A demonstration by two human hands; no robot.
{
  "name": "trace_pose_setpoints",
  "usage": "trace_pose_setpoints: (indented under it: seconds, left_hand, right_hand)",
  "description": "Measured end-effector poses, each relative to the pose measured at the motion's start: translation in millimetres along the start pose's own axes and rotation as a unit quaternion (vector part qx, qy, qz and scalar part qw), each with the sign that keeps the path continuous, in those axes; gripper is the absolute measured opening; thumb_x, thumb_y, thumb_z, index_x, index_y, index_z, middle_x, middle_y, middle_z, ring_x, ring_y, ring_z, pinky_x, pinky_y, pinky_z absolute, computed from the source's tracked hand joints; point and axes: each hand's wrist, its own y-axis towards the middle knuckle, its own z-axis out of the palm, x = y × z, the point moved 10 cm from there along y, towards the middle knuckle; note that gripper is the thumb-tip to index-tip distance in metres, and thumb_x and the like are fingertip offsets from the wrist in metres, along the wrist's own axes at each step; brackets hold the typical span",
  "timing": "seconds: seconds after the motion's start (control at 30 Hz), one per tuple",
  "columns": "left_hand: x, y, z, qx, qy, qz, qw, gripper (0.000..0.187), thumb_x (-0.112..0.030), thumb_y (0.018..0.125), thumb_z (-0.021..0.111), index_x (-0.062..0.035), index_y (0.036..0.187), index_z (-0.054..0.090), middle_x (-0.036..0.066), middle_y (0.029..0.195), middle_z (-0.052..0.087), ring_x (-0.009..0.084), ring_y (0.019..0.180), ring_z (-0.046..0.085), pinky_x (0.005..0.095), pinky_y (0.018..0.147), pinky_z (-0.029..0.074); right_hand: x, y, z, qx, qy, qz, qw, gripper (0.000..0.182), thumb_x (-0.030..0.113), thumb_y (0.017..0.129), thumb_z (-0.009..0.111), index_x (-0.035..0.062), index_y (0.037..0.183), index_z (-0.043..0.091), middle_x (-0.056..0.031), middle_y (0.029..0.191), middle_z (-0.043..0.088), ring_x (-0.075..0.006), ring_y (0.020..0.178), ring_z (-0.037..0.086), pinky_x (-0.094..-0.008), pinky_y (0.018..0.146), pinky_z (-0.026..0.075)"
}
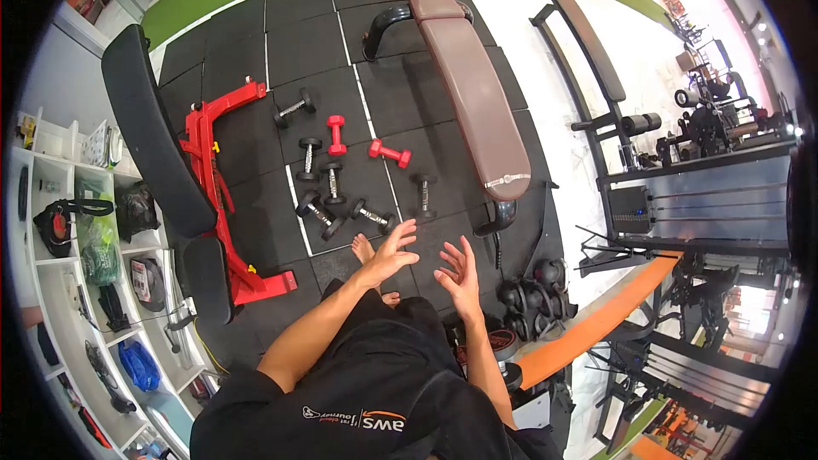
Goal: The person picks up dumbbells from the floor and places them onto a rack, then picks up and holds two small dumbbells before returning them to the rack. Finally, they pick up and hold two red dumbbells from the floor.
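My left hand [389,257] is raised in front of my body, with fingers stretched and thumb apart, holding nothing. Beside it on the right, my right hand [461,279] is also empty, its fingers spread and slightly curved. A gap separates the two palms. On the black mat beyond them lie several black dumbbells with metal handles; a black dumbbell [373,216] appears nearest my left hand, and another black dumbbell [425,195] lies farther out between the hands. Two red dumbbells, one upright in view [336,135] and a slanted red dumbbell [389,153], rest farther away. Neither hand touches them.
A brown padded bench [473,89] stands ahead to the right. A black bench with a red frame [204,149] is at left, beside white shelves [64,290] holding bags. Kettlebells [538,294] sit near an orange strip [588,324] at right. My bare foot [363,248] is on the mat.
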Motion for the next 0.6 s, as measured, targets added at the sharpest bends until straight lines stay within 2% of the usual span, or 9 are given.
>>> trace_pose_setpoints:
  seconds: [0.23, 0.37, 0.4, 0.5, 0.6]
  left_hand:
    - [-12, 18, -39, -0.083, -0.027, -0.015, 0.996, 0.080, -0.002, 0.083, 0.065, -0.0086, 0.151, 0.025, 0.015, 0.152, 0.031, 0.0309, 0.139, 0.036, 0.0408, 0.105, 0.042]
    - [-4, 29, -50, -0.135, -0.041, -0.026, 0.990, 0.077, -0.004, 0.083, 0.065, -0.0088, 0.150, 0.029, 0.016, 0.149, 0.036, 0.0304, 0.139, 0.036, 0.0409, 0.108, 0.037]
    - [6, 34, -56, -0.153, -0.040, -0.029, 0.987, 0.075, -0.006, 0.083, 0.065, -0.0092, 0.149, 0.030, 0.016, 0.148, 0.037, 0.0298, 0.139, 0.035, 0.0409, 0.109, 0.036]
    - [25, 43, -69, -0.215, -0.075, -0.050, 0.972, 0.072, -0.011, 0.083, 0.064, -0.0091, 0.148, 0.033, 0.016, 0.147, 0.039, 0.0300, 0.139, 0.034, 0.0399, 0.111, 0.032]
    - [24, 49, -74, -0.285, -0.084, -0.054, 0.953, 0.071, -0.014, 0.084, 0.065, -0.0096, 0.148, 0.032, 0.016, 0.148, 0.038, 0.0294, 0.137, 0.036, 0.0404, 0.109, 0.034]
  right_hand:
    - [18, 56, 20, 0.053, 0.021, -0.003, 0.998, 0.088, 0.002, 0.084, 0.068, 0.0123, 0.155, 0.017, -0.0182, 0.147, 0.040, -0.0294, 0.132, 0.045, -0.0395, 0.101, 0.047]
    - [1, 83, 11, 0.112, -0.012, 0.045, 0.993, 0.095, 0.002, 0.082, 0.072, 0.0149, 0.156, 0.014, -0.0209, 0.148, 0.038, -0.0315, 0.134, 0.042, -0.0430, 0.101, 0.047]
    - [-9, 89, 9, 0.139, 0.000, 0.068, 0.988, 0.099, 0.004, 0.081, 0.075, 0.0160, 0.156, 0.011, -0.0208, 0.150, 0.035, -0.0333, 0.137, 0.038, -0.0442, 0.101, 0.047]
    - [-19, 107, 2, 0.200, -0.040, 0.113, 0.972, 0.107, 0.015, 0.078, 0.080, 0.0161, 0.157, 0.008, -0.0218, 0.155, 0.027, -0.0357, 0.143, 0.029, -0.0495, 0.107, 0.039]
    - [-20, 134, -3, 0.247, -0.058, 0.144, 0.957, 0.108, 0.018, 0.078, 0.081, 0.0160, 0.157, 0.008, -0.0231, 0.155, 0.025, -0.0363, 0.145, 0.024, -0.0508, 0.110, 0.032]
